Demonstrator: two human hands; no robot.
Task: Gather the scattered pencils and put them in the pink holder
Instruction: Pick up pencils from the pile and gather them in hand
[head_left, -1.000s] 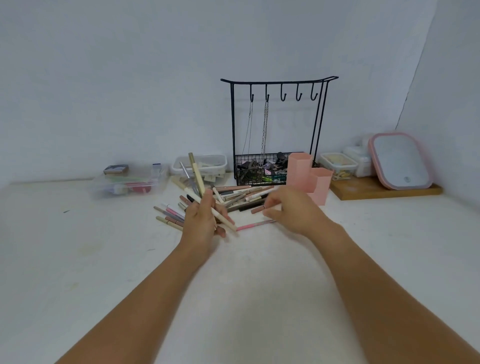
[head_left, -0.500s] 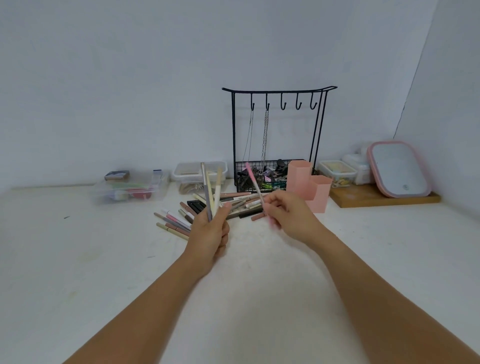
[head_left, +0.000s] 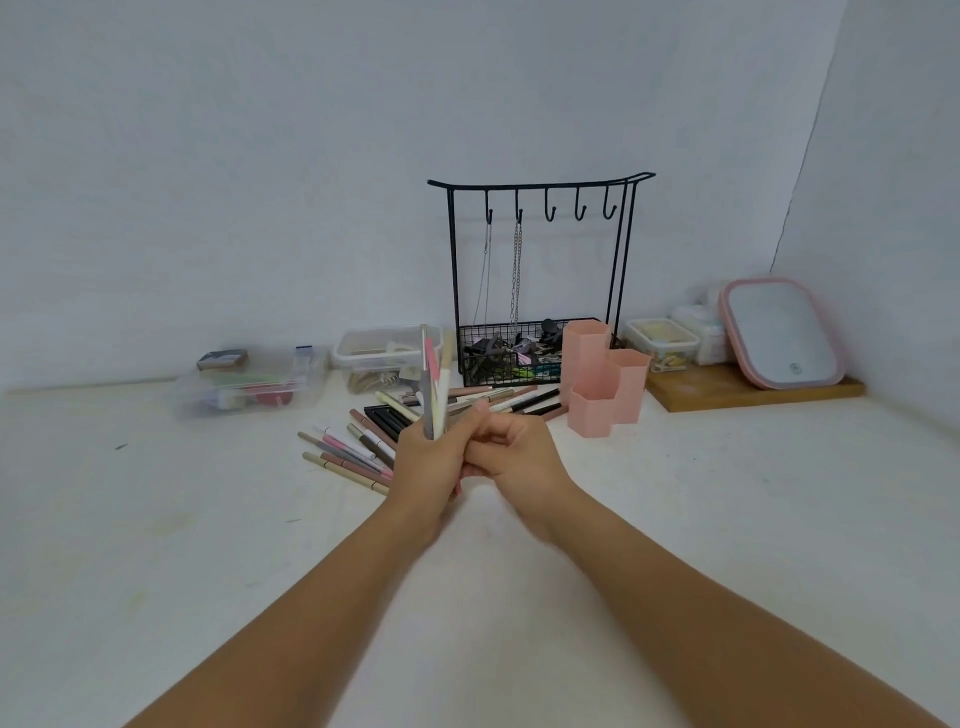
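The pink pencil the right hand (head_left: 511, 449) held up half a sec ago is now in the bunch (head_left: 435, 387) gripped upright by the left hand (head_left: 428, 462), approx four pencils fanned above the fist. Right hand sits against the left, fingers curled (holding anything? can't tell, it's blurred). Many pencils (head_left: 353, 452) still lie on the table (head_left: 208, 519); holder (head_left: 602, 384) stands just right, apparently empty. Gathering's early.
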